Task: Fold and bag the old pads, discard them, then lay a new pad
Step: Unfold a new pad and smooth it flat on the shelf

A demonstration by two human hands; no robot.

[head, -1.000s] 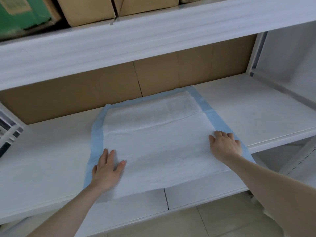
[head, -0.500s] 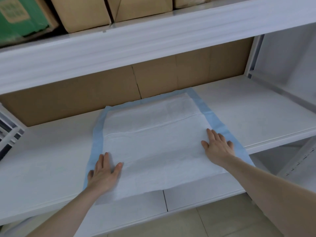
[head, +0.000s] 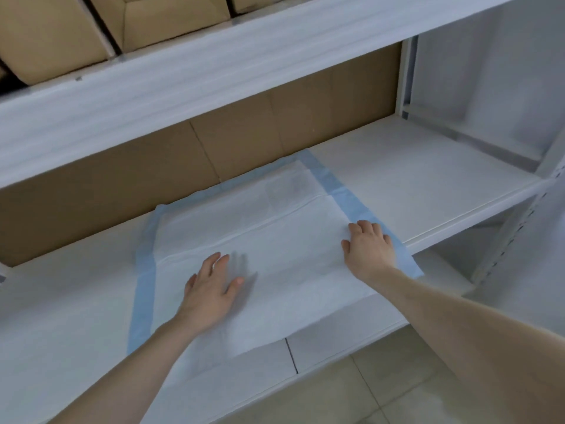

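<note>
The fingers of the left hand (head: 211, 289) are straight and spread, flat on the white quilted middle of the new pad (head: 275, 240); their tips are blurred. The fingers of the right hand (head: 368, 247) are bent at the knuckles and press on the pad's right part, beside its blue border; whether they pinch it, I cannot tell. The pad is a thin, soft rectangle with fold creases and a light blue plastic edge. It lies open on the white shelf (head: 428, 185), its corners turned a little, the far edge at the brown cardboard back panel (head: 122, 179), the near edge over the shelf front. Cardboard boxes (head: 55, 35) stand on the upper shelf.
</note>
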